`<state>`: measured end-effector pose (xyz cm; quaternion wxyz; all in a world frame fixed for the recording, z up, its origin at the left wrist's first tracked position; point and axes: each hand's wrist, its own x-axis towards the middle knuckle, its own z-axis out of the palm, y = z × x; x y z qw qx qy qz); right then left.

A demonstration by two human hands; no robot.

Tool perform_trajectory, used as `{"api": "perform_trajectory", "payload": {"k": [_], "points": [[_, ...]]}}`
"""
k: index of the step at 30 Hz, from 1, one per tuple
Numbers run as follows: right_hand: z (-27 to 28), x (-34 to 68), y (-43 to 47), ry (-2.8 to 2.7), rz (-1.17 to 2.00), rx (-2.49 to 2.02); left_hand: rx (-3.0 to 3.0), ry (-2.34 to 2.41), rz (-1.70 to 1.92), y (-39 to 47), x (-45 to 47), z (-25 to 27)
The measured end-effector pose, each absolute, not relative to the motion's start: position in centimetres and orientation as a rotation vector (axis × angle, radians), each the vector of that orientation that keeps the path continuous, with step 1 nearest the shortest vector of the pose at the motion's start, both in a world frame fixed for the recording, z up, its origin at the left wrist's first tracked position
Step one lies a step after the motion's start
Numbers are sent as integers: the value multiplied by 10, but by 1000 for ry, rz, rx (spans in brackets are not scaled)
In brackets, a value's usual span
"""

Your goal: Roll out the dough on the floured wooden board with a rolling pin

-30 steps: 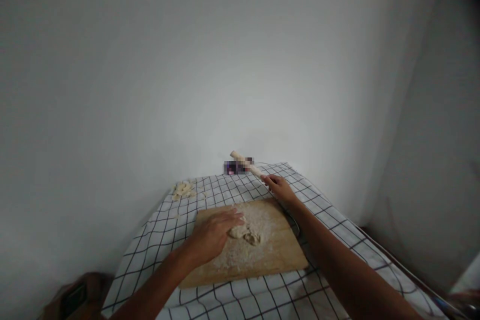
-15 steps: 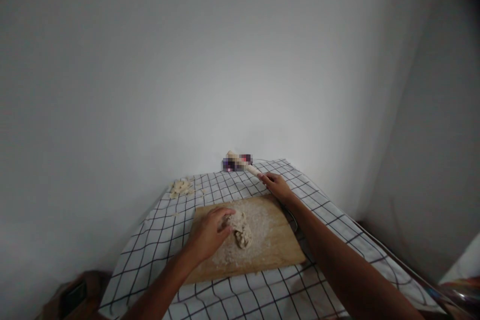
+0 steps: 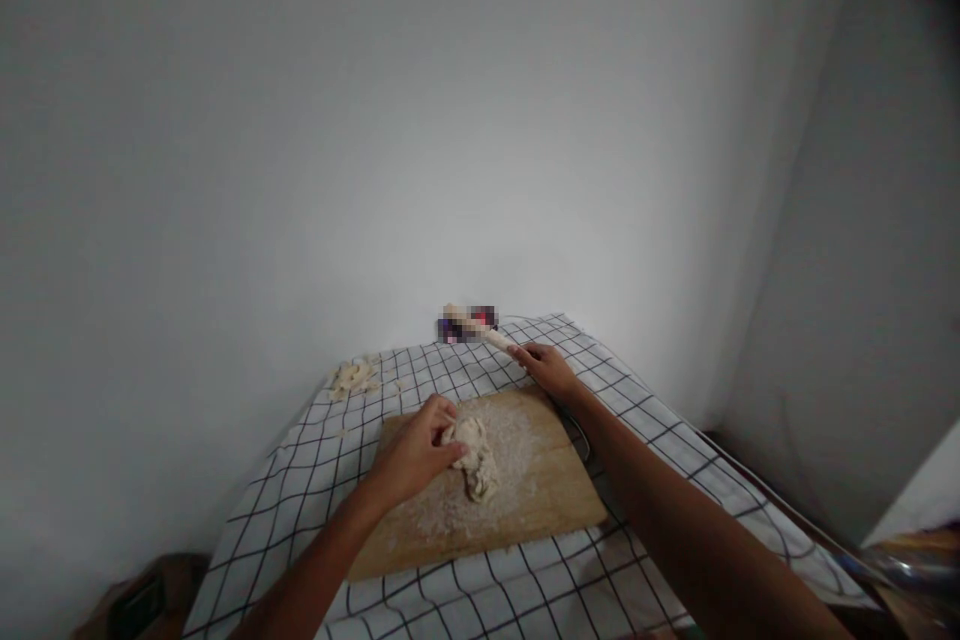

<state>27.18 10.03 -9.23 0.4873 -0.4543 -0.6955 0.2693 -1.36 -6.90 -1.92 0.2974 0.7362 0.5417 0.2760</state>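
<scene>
A lump of pale, floury dough (image 3: 478, 465) lies on a flour-dusted wooden board (image 3: 559, 495). My left hand (image 3: 420, 445) grips the left edge of the dough, thumb on top and fingers curled at its far side. Beyond the board's far edge, my right hand (image 3: 544, 365) is closed around the near end of a light wooden rolling pin (image 3: 496, 338). The pin points away to the left, and its far end overlaps a blurred, pixelated patch.
A black-and-white checked cloth (image 3: 427, 370) covers the table under the board. Pale dough scraps (image 3: 354, 378) lie at the back left. A white wall (image 3: 465, 120) rises behind the table. Something shiny (image 3: 911, 565) stands at the lower right, and a brown box-like object (image 3: 146, 595) at the lower left.
The fingers of my left hand have closed in on the dough's left edge. My right hand keeps holding the rolling pin in nearly the same place. The whole view has shifted slightly.
</scene>
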Motion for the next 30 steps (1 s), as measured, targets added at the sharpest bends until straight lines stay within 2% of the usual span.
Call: {"api": "perform_trajectory", "payload": {"k": [7,12,17,22,24,30], "points": [[-90,271,97,-1682,675,-1100,2106,1575,1020,-73,-9,9],[-91,271,98,-1660,673,-1102,2354,1423,577,-102,-16,-13],[-89,271,97,-1671,670,-1099,2442,1539,711,-96,-11,-23],[-83,271,88,-1636,625,-1130,2603,1437,211,-93,1,-29],[-75,271,82,-1643,581,-1138,2577,1482,334,-98,-3,-23],[-27,256,51,-1869,491,-1144,2625,1525,1155,-113,-32,33]]}}
